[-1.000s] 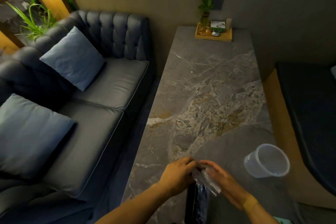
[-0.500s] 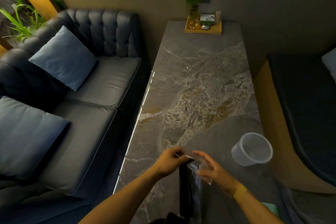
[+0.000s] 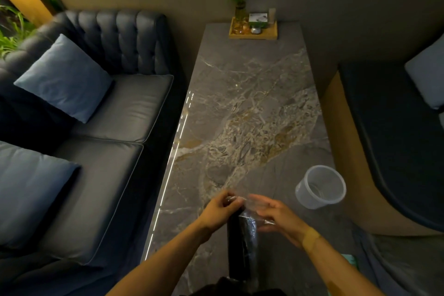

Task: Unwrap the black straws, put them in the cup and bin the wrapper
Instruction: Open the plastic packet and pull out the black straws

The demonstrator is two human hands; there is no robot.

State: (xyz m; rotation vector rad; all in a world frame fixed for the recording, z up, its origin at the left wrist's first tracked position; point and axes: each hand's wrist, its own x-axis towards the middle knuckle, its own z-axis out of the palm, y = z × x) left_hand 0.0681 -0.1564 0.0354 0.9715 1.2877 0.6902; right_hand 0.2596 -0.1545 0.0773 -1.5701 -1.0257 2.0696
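A bundle of black straws (image 3: 242, 245) in a clear plastic wrapper (image 3: 252, 209) stands upright at the near end of the marble table (image 3: 240, 108). My left hand (image 3: 219, 209) pinches the wrapper's top edge on the left. My right hand (image 3: 278, 216) holds the loose film on the right, fingers spread around it. The wrapper's mouth is stretched between both hands. A translucent plastic cup (image 3: 320, 186) lies tipped on the table to the right of my hands, its mouth facing me.
A dark leather sofa (image 3: 108, 115) with blue cushions runs along the table's left edge. A wooden tray (image 3: 253, 29) with a small plant sits at the far end. A dark bench (image 3: 394, 127) lies to the right.
My hands have drawn slightly apart, pulling the wrapper's top wider open. The view has shifted, so the table and cup sit differently in frame.
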